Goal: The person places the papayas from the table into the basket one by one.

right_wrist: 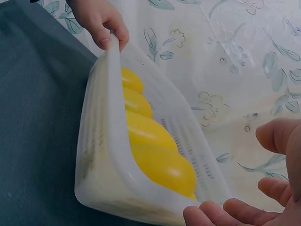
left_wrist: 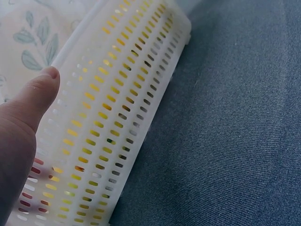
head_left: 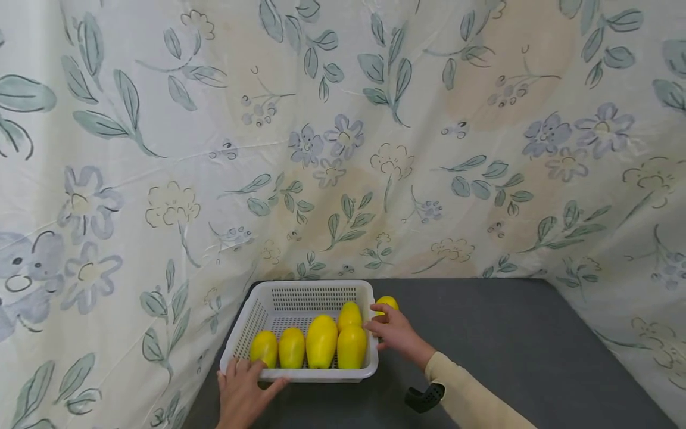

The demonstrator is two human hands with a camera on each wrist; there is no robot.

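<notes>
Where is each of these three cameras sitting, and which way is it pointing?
Head: worn high, looks forward and down at the white basket of yellow fruits; both hands and a sleeve show.
Left wrist: faces the basket's slotted wall and grey table; left hand shows.
Right wrist: looks along the basket toward the left hand; right hand shows.
All three share the basket.

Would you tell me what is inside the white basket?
The white basket holds five yellow fruits: four along its near side, one behind them. Its floor beneath them is covered. Another yellow fruit sits outside.
</notes>
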